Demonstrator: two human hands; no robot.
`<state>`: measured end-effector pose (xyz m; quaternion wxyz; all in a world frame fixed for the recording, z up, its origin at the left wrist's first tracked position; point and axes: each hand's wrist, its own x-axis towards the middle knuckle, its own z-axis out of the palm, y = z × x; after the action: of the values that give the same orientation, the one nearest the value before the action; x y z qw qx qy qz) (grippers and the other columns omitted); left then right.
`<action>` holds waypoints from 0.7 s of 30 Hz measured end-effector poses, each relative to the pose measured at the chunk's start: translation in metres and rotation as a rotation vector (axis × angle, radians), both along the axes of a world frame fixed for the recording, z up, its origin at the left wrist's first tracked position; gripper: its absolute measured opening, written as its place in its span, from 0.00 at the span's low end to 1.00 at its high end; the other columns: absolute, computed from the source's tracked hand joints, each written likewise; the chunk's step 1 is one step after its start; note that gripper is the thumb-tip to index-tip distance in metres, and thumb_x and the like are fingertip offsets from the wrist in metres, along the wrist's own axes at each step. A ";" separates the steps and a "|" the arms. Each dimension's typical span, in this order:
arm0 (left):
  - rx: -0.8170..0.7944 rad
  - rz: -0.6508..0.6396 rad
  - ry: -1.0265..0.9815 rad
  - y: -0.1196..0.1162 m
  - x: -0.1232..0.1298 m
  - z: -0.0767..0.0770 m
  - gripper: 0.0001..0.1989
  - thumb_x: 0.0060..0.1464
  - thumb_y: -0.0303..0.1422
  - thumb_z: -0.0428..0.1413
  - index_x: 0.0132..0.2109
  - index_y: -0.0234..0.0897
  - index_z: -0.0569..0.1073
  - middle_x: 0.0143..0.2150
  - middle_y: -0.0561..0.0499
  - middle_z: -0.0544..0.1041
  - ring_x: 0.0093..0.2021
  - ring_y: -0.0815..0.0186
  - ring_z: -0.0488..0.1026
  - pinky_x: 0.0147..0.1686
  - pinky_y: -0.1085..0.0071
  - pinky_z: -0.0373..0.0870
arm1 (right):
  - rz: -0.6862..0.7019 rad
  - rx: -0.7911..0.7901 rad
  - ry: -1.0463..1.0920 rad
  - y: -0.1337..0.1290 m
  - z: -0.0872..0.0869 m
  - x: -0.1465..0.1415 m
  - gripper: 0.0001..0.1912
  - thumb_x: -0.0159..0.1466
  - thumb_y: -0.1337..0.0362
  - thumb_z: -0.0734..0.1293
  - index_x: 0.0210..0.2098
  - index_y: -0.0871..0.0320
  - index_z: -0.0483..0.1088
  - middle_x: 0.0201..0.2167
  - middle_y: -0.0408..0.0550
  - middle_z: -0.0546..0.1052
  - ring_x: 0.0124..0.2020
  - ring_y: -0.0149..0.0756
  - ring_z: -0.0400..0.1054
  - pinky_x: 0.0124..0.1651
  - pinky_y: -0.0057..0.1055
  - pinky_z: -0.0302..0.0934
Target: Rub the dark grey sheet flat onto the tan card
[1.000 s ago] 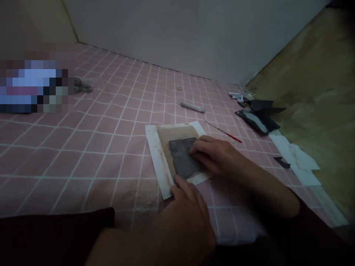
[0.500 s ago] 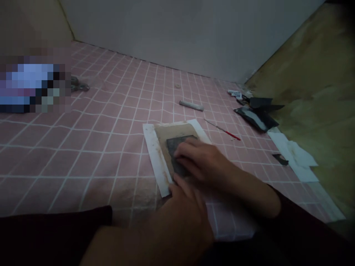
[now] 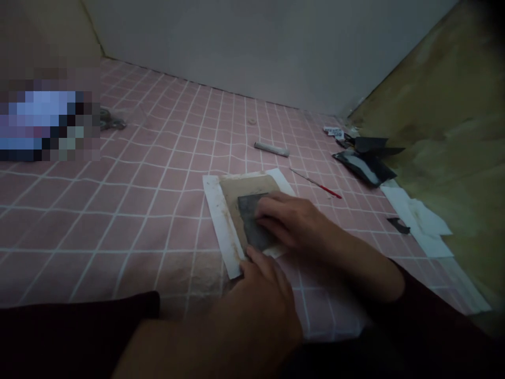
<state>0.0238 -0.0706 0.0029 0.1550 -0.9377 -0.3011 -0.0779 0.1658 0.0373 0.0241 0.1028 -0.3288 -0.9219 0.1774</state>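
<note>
A dark grey sheet that looks like sandpaper [image 3: 252,234] lies on a tan sheet [image 3: 231,197], which rests on white paper [image 3: 219,226] with brown dust along its edges. My left hand [image 3: 264,295] presses its fingertips on the near edge of the dark sheet. Above the sheet's right part is my right hand [image 3: 295,218], its thumb and fingers pinched together and pointing left. Whatever it pinches, if anything, is hidden by the fingers and blur.
Pink checked cloth [image 3: 169,210] covers the surface. Beyond the papers lie a grey tube [image 3: 272,149], a thin red-handled tool [image 3: 325,190] and a small pale ring [image 3: 251,121]. To the right are black pouches [image 3: 366,166], white paper [image 3: 424,221] and a dark scrap [image 3: 398,225].
My right hand has shifted slightly to the right across the dark sheet, baring more of its middle. My left hand stays at the near edge.
</note>
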 end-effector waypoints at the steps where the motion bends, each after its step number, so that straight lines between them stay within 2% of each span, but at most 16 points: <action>1: 0.010 0.009 -0.006 0.000 0.000 0.000 0.22 0.54 0.33 0.48 0.46 0.19 0.78 0.42 0.25 0.78 0.41 0.39 0.77 0.29 0.52 0.75 | -0.035 0.017 -0.014 0.001 0.000 0.002 0.06 0.64 0.73 0.61 0.32 0.59 0.66 0.31 0.46 0.69 0.31 0.32 0.63 0.34 0.28 0.57; 4: 0.020 0.028 -0.006 0.001 0.001 -0.001 0.21 0.54 0.32 0.48 0.46 0.19 0.77 0.41 0.24 0.78 0.41 0.37 0.77 0.28 0.51 0.74 | -0.073 0.042 0.025 0.000 -0.002 0.002 0.06 0.64 0.73 0.61 0.33 0.60 0.67 0.33 0.48 0.70 0.33 0.33 0.64 0.37 0.29 0.59; 8: -0.007 -0.019 0.053 0.002 0.000 0.001 0.21 0.56 0.34 0.48 0.45 0.20 0.78 0.42 0.25 0.78 0.40 0.40 0.78 0.28 0.53 0.74 | 0.031 0.022 0.134 -0.004 -0.006 -0.006 0.08 0.66 0.72 0.60 0.34 0.60 0.69 0.36 0.50 0.70 0.37 0.34 0.65 0.39 0.30 0.61; 14: 0.025 0.022 0.007 -0.002 0.001 -0.002 0.21 0.54 0.33 0.48 0.46 0.19 0.77 0.42 0.25 0.78 0.42 0.38 0.77 0.29 0.51 0.73 | -0.069 0.037 0.010 0.001 -0.002 0.002 0.06 0.65 0.72 0.61 0.33 0.60 0.68 0.33 0.48 0.70 0.34 0.34 0.65 0.37 0.30 0.59; 18: 0.005 0.007 0.021 0.000 -0.001 0.002 0.20 0.54 0.33 0.48 0.44 0.21 0.77 0.41 0.27 0.79 0.40 0.41 0.78 0.29 0.51 0.74 | 0.018 -0.002 0.089 -0.002 -0.004 -0.007 0.06 0.65 0.73 0.59 0.35 0.60 0.66 0.33 0.47 0.70 0.35 0.33 0.65 0.39 0.29 0.59; 21: 0.006 -0.040 0.046 0.002 -0.001 0.003 0.21 0.55 0.34 0.48 0.46 0.21 0.77 0.42 0.27 0.78 0.40 0.42 0.78 0.29 0.54 0.74 | 0.009 -0.005 0.013 0.000 -0.001 -0.001 0.07 0.65 0.72 0.59 0.33 0.60 0.67 0.32 0.47 0.70 0.33 0.33 0.64 0.37 0.30 0.58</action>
<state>0.0223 -0.0688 0.0061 0.1631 -0.9446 -0.2784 -0.0603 0.1646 0.0369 0.0235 0.1069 -0.3238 -0.9222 0.1825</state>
